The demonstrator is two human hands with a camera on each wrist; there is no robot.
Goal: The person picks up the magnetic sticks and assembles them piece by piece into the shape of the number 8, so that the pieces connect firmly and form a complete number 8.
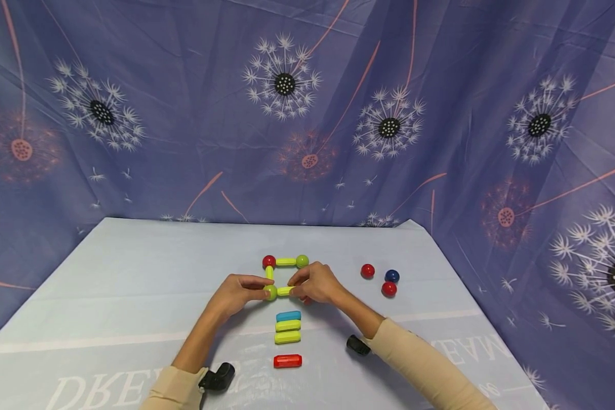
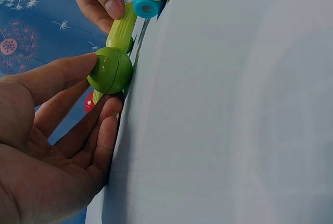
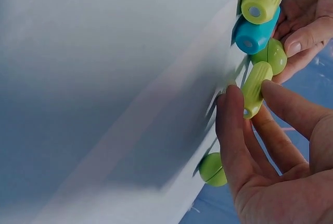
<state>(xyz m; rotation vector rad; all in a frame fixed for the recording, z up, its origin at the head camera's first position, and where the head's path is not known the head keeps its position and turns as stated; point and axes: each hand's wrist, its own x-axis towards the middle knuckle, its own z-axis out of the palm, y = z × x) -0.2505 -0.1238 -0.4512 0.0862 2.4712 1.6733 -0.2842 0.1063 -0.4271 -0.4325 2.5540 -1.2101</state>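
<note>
Fingers [image 2: 73, 73] of my left hand [image 1: 236, 295] pinch a green ball [image 1: 270, 292] near the middle of the table [image 1: 184, 250], and my right hand [image 1: 316, 283] pinches the yellow-green rod [image 1: 284, 291] touching its right side. Behind, a second rod [image 1: 269, 273] runs back to a red ball [image 1: 269, 262], where a third rod [image 1: 286, 262] reaches right to another green ball [image 1: 302, 261]; nearer me, four loose rods [image 1: 288, 326] lie in a column.

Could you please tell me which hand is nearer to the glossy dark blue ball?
Right: the right hand lies left of the glossy dark blue ball, apart from it; the left hand is farther left.
</note>
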